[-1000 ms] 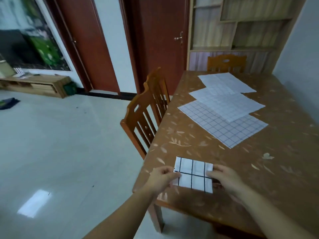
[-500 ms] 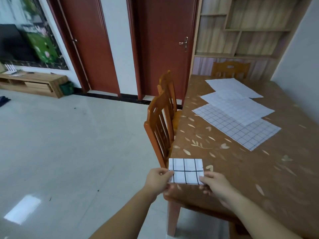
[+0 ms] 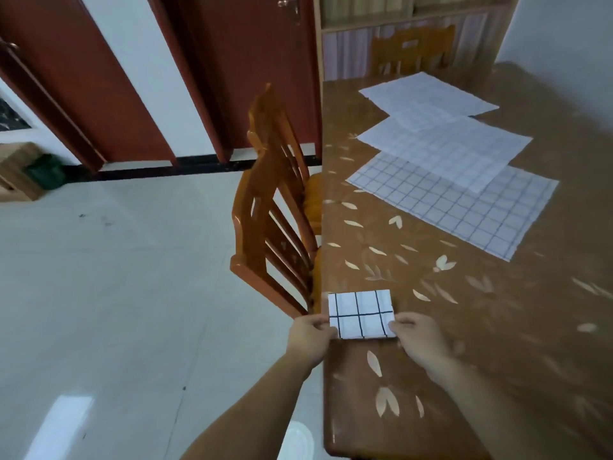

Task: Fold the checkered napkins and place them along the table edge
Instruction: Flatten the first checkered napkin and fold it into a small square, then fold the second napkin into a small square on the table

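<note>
A small folded checkered napkin (image 3: pixel 361 314), white with dark lines, lies at the left edge of the brown leaf-patterned table (image 3: pixel 464 320). My left hand (image 3: pixel 310 336) pinches its near left corner from beyond the table edge. My right hand (image 3: pixel 419 338) pinches its near right corner over the tabletop. Three unfolded checkered napkins lie overlapping farther back: a near one (image 3: pixel 441 212), a middle one (image 3: pixel 444 147) and a far one (image 3: pixel 428 94).
Two wooden chairs (image 3: pixel 272 227) stand tucked against the table's left side just beyond the folded napkin. Another chair (image 3: pixel 411 51) stands at the far end. Red doors (image 3: pixel 238 68) and a pale tiled floor (image 3: pixel 116 293) lie to the left.
The view has swung and moved closer, so the table edge now runs straight ahead. Both hands have carried the folded napkin to the table's left edge, still pinching its near corners.
</note>
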